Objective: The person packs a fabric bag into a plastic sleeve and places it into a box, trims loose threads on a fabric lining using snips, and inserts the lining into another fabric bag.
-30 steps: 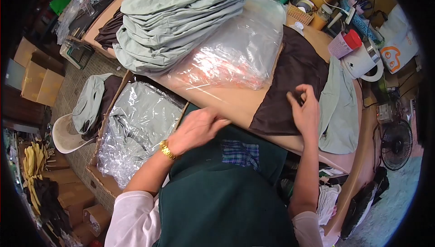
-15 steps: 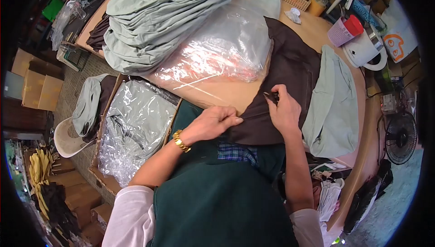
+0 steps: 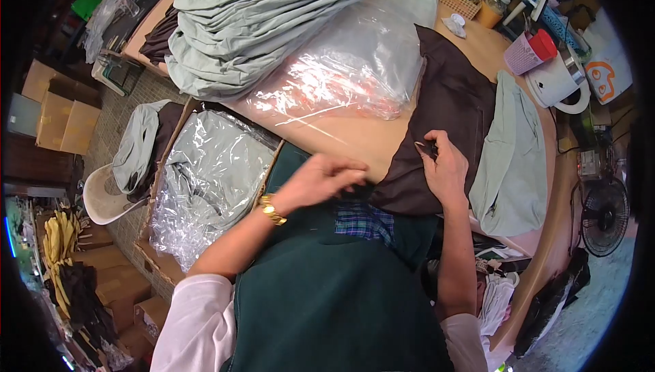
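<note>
A dark brown cloth piece (image 3: 447, 106) lies over the worktable's front edge. My right hand (image 3: 447, 167) rests above it, closed around a small dark pointed tool (image 3: 421, 147) that looks like thread snips; the fingers cover most of it. Beside the cloth's left edge is my left hand (image 3: 327, 181), its fingers loosely extended and slightly blurred, with nothing visible in them. A pale green cloth piece (image 3: 508, 160) lies just right of the brown one.
A tall pile of pale green cloth pieces (image 3: 252, 24) stands at the back left, beside clear plastic bags (image 3: 355, 58). On my left is a plastic-lined carton (image 3: 211, 174) of cloth. A pink basket (image 3: 524, 54), white pitcher (image 3: 552, 82) and black fan (image 3: 604, 218) are on the right.
My left hand has let go of the brown cloth's lower left edge and loosened its fingers. My right hand keeps the small tool over the cloth. The whole view has shifted slightly.
</note>
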### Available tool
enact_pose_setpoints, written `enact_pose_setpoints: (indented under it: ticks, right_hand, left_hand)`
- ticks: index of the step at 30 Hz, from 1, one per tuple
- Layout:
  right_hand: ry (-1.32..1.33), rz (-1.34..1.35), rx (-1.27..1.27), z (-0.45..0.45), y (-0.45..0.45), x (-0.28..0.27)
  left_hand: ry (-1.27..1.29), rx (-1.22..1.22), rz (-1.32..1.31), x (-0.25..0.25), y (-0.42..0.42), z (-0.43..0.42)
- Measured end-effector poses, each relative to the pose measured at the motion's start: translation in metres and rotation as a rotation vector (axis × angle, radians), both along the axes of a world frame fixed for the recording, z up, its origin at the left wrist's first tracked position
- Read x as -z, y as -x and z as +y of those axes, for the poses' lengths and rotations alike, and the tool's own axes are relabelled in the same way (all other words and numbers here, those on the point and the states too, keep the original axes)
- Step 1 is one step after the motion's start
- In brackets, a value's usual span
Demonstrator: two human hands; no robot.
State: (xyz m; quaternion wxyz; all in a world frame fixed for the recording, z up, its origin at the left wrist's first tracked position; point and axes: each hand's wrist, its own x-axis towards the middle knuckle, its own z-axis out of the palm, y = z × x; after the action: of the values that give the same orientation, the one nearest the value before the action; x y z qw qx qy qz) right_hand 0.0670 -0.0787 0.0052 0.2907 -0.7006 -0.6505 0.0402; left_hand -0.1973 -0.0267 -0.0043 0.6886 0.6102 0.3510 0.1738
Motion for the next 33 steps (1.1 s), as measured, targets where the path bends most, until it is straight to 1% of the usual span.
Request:
enact_pose_setpoints:
  ticks: [2,3,4,6,7,9,10,12,15,16,18,19,21,22,24,25,27,28,30,31,33]
  right_hand:
    - [-0.016,-0.008,-0.006,-0.001,0.001,0.001]
    - [-0.034,-0.011,-0.008,-0.002,0.001,0.001]
    - [-0.033,-0.017,-0.005,-0.002,0.001,0.001]
    - [-0.006,0.002,0.008,-0.002,0.002,0.0]
    - [-0.006,0.0,0.008,-0.002,0.001,0.0]
    - [-0.012,-0.015,0.016,-0.001,0.001,0.002]
    - [-0.01,-0.015,0.009,-0.001,0.002,0.001]
    - [-0.002,-0.006,0.015,-0.002,0.003,0.0]
    - [-0.003,0.011,0.018,-0.001,0.002,0.001]
    - [-0.004,0.011,0.017,-0.002,0.001,0.001]
    - [0.026,0.011,0.016,-0.002,0.001,0.0]
    - [0.025,0.012,0.016,-0.002,0.001,-0.003]
    - [0.023,0.079,-0.001,-0.004,0.004,-0.01]
    - [0.022,0.079,-0.003,-0.004,0.005,-0.012]
    - [0.021,0.279,0.001,-0.004,0.006,-0.015]
    - [0.019,0.278,-0.004,-0.006,0.011,-0.022]
    - [0.037,0.112,-0.057,-0.017,0.028,-0.045]
    - [0.019,0.072,-0.072,-0.02,0.036,-0.052]
    - [-0.015,-0.02,-0.139,-0.027,0.046,-0.058]
    - [-0.015,-0.019,-0.14,-0.028,0.051,-0.062]
    - [-0.077,-0.155,-0.205,-0.031,0.062,-0.067]
  left_hand:
    - [0.119,0.039,0.015,0.005,-0.027,-0.008]
    - [0.17,-0.04,-0.05,0.01,-0.038,-0.014]
    - [0.171,-0.036,-0.056,0.014,-0.041,-0.014]
    - [0.144,-0.159,-0.056,0.019,-0.046,-0.016]
    - [0.144,-0.16,-0.059,0.02,-0.047,-0.017]
    - [0.29,-0.3,-0.166,0.022,-0.048,-0.021]
    - [0.292,-0.307,-0.167,0.023,-0.048,-0.023]
    - [0.351,-0.414,-0.182,0.023,-0.048,-0.027]
    - [0.416,-0.468,-0.22,0.015,-0.05,-0.03]
    - [0.415,-0.469,-0.221,0.017,-0.047,-0.031]
    - [0.61,-0.39,-0.296,0.021,-0.035,-0.029]
    - [0.608,-0.39,-0.295,0.021,-0.031,-0.028]
    - [0.745,-0.292,-0.375,0.02,-0.025,-0.027]
    - [0.744,-0.293,-0.376,0.02,-0.024,-0.027]
    - [0.937,-0.272,-0.507,0.021,-0.024,-0.029]
    - [0.934,-0.276,-0.511,0.013,-0.024,-0.028]
    - [1.046,-0.36,-0.584,-0.002,-0.026,-0.029]
    - [1.046,-0.362,-0.586,-0.002,-0.026,-0.028]
    - [1.014,-0.279,-0.695,-0.002,-0.024,-0.026]
    - [1.015,-0.281,-0.696,0.0,-0.024,-0.027]
    - [0.927,-0.279,-0.661,0.004,-0.025,-0.027]
